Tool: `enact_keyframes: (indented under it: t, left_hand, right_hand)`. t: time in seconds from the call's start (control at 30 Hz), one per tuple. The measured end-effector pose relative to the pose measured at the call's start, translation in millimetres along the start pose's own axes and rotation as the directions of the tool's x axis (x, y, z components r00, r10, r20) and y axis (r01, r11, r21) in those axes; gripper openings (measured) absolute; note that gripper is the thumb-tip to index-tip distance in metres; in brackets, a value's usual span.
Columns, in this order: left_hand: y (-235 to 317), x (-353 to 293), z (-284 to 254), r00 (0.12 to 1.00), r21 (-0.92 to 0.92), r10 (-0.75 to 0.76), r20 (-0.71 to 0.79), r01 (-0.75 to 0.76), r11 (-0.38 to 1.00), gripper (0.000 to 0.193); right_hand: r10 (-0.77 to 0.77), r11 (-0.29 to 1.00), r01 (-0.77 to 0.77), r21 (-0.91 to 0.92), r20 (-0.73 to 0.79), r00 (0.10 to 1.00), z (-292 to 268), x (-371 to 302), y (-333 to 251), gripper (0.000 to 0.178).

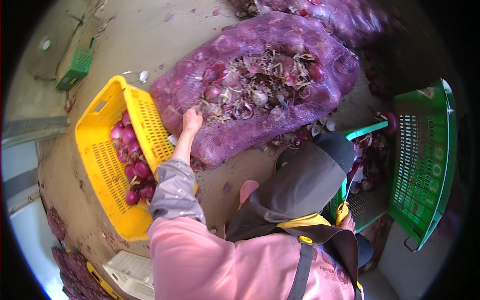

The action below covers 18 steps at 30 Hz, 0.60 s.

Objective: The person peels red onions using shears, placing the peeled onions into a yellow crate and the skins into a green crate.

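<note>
My left hand (192, 120) reaches out to the near left edge of a large purple mesh sack (215, 146). Its fingers look curled together, and whatever they may hold does not show. Through the sack's torn opening lie red onions (213, 92) among dry skins and stalks. Low at the right, my right hand (348, 223) is closed around a yellow-handled cutting tool (342, 212) with a thin blade pointing away from me; whether it is a knife or scissors is unclear. Beside that hand, a green crate (366, 205) contains onions and loose skins.
A yellow crate (102, 165) on the left has cleaned red onions (134, 150) in it. Another green crate (425, 160) stands upright at the right. A second filled sack (345, 17) lies behind. A white crate (131, 272) sits at the lower left, and a small green crate (77, 65) farther back.
</note>
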<state>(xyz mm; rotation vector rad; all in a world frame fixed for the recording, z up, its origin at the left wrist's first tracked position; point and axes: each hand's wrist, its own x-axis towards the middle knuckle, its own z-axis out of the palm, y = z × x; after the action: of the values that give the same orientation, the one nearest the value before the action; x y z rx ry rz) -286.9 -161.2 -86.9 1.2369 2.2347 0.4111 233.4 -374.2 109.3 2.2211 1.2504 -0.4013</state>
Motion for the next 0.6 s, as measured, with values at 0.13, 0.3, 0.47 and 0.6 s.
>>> enact_keyframes:
  t: [0.13, 0.3, 0.47, 0.6]
  left_hand:
    - [-52.7, 50.5, 40.9, 0.954, 0.082, -0.284, 0.101, 0.276, 0.958, 0.066]
    - [37.2, 58.6, 43.2, 0.907, 0.228, -0.391, 0.157, 0.352, 0.908, 0.097]
    - [47.9, 34.6, 79.2, 0.969, 0.112, -0.241, 0.048, 0.235, 0.966, 0.099]
    - [9.2, 40.0, 98.5, 0.974, -0.134, -0.192, 0.124, 0.208, 0.969, 0.092]
  right_hand:
    - [-0.067, 0.996, 0.064, 0.063, 0.054, 0.996, 8.3, 5.2, -0.5, 0.083]
    - [-0.013, 0.989, 0.016, 0.145, -0.023, 1.000, 19.7, -0.9, 13.2, 0.085]
    - [0.000, 0.989, 0.017, 0.148, -0.110, 0.994, 17.0, -0.9, 0.3, 0.084]
    - [-0.076, 0.974, 0.109, 0.201, -0.165, 0.983, 18.6, 5.8, -4.1, 0.082]
